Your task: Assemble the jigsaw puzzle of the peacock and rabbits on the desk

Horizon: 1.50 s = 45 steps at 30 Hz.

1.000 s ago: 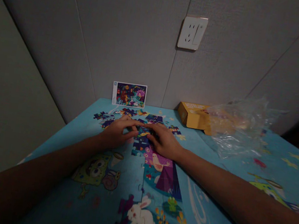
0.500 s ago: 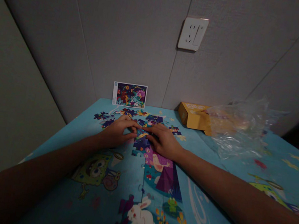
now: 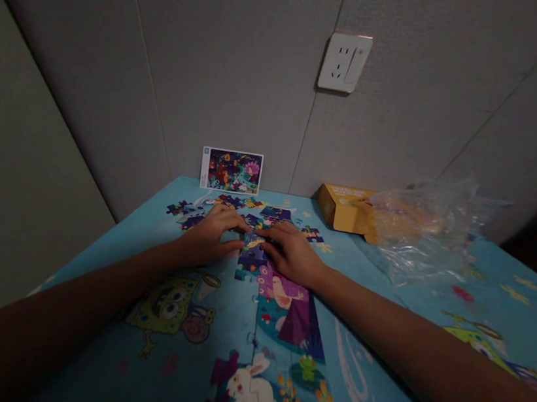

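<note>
Fingers of my left hand (image 3: 214, 237) and my right hand (image 3: 291, 250) meet over a small dark-blue puzzle piece (image 3: 253, 244). Thumb and forefinger of each hand pinch its sides, with the fingertips partly covering it. Just below, that piece lies at the upper left of a joined puzzle strip (image 3: 289, 322). The strip runs toward me and shows a pink bird, a purple shape, a frog and a white rabbit. Loose puzzle pieces (image 3: 231, 201) lie scattered beyond my hands, some hidden behind them.
A picture card (image 3: 231, 171) leans upright against the wall. At the back right stand an open yellow box (image 3: 346, 210) and a crumpled clear plastic bag (image 3: 416, 240). A blue cartoon-printed cloth (image 3: 104, 278) covers the table. A socket (image 3: 345, 63) is on the wall.
Both hands stay at the same piece, with my left fingertips shifting slightly around it. The whole view has moved a little.
</note>
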Motion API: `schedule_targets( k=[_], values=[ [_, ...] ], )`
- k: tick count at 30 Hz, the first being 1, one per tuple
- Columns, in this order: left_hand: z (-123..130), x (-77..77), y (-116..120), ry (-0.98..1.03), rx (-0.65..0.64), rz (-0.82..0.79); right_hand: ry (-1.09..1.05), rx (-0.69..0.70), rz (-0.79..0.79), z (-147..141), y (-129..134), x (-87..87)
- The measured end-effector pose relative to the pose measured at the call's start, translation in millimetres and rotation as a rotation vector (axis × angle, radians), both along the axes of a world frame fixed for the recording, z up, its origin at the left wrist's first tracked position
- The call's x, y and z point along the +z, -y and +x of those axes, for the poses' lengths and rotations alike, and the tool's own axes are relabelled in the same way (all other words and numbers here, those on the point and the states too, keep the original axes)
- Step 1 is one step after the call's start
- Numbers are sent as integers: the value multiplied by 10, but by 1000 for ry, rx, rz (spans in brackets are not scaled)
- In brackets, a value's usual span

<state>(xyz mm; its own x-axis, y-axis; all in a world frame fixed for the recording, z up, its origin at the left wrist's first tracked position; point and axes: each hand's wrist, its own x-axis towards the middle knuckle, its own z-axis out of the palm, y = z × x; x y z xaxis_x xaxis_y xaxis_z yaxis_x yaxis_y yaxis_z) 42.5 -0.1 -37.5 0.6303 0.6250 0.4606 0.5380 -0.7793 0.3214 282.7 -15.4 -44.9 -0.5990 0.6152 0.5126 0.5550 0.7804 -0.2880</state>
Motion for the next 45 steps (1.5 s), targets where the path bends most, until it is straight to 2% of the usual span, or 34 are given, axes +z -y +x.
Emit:
schedule_targets(
  k=[11, 22, 25, 31, 39, 45],
  values=[
    [-5, -47, -27, -70, 46, -43, 112, -84, -56, -16, 8, 25],
    [-9, -56, -19, -108, 64, -32, 110, -75, -58, -18, -12, -7],
    [1, -58, -4, -80, 29, 19, 106, -75, -53, -21, -5, -4],
    [40, -110, 6, -22, -170, 177, 110, -83, -58, -18, 12, 5],
    [35, 8, 91, -76, -156, 100, 30, -175, -65, -20, 3, -18],
    [57, 42, 117, -75, -167, 109, 12, -194, -38, -21, 25, -4]
  ],
)
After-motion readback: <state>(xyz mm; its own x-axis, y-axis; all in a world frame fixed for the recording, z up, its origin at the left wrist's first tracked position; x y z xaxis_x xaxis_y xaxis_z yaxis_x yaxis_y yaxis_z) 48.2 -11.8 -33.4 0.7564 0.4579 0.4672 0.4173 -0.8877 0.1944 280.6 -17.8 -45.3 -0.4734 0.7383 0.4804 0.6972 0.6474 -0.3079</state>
